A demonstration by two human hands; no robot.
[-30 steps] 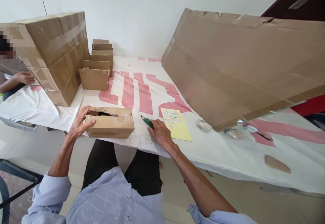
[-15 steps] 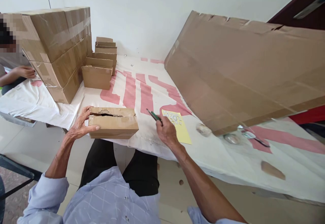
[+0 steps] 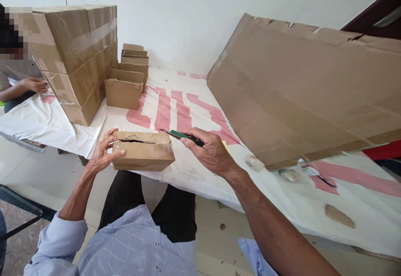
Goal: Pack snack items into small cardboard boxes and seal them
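Note:
A small brown cardboard box (image 3: 143,156) sits at the table's front edge, its taped top torn open along a ragged slit. My left hand (image 3: 105,153) grips the box's left end, thumb on the near upper edge and fingers over the far side. In my right hand (image 3: 210,148) is a green-handled knife (image 3: 183,135), its thin dark blade pointing left above the box's right rear corner. Whether the tip touches the cardboard I cannot tell. Most of a yellow sheet (image 3: 226,145) is hidden behind my right hand.
Large taped cartons (image 3: 73,38) are stacked at the left, with small open boxes (image 3: 123,94) beside them. A big cardboard panel (image 3: 300,88) leans at the right. Near it lie a tape roll (image 3: 288,175) and a magnifying glass (image 3: 310,170). Another person's hand (image 3: 36,85) is at far left.
My right hand has moved left and turned, bringing the knife from above the yellow sheet to the box's right end. My left hand keeps its hold on the box.

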